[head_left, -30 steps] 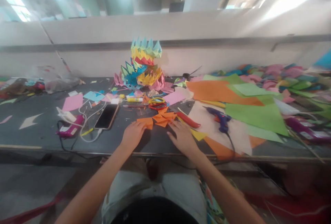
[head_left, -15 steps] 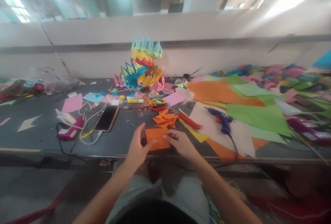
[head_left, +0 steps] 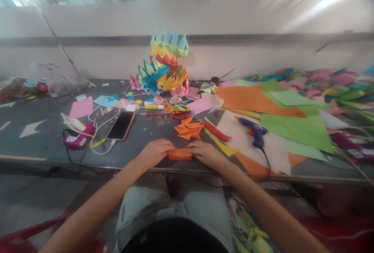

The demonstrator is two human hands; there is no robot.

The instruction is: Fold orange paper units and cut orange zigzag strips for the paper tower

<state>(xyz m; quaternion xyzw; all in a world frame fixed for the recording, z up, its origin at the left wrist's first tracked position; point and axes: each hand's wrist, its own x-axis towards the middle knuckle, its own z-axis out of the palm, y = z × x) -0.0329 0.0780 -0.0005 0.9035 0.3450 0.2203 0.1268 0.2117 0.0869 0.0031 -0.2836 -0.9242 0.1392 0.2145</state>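
A small orange paper piece (head_left: 179, 154) is held flat on the tabletop (head_left: 37, 144), close to its near edge, between the left hand (head_left: 154, 151) and the right hand (head_left: 204, 152). Its two ends are pinched by fingers pressed together. A heap of folded orange pieces (head_left: 188, 129) is seen just beyond it.

No legible txt, labels or nos. anywhere in view.
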